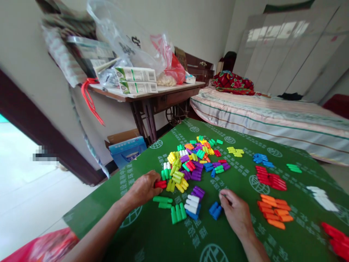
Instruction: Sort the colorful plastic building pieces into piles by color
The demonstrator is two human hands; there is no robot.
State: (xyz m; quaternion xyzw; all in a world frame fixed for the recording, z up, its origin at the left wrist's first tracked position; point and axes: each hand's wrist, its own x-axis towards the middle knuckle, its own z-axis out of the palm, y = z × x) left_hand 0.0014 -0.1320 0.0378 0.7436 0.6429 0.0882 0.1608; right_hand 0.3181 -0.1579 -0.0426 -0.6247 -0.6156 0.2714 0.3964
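My left hand [144, 189] rests on the green table cover [152, 233] with its fingers closed round a red plastic cap [160, 184], at the near edge of a mixed pile of coloured caps [191, 162]. My right hand [236, 211] lies curled on the cover, fingertips beside a small group of blue caps [215, 210]; whether it holds anything is hidden. Between the hands lie green caps [177, 213], white caps [191, 203] and purple caps [198, 191].
Sorted groups lie to the right: red caps [269, 179], orange caps [275, 211], white caps [321, 198], blue caps [261, 159], yellow-green caps [236, 151]. A bed [272, 116] stands behind the table. A sewing table [152, 96] with boxes and bags stands at the left wall.
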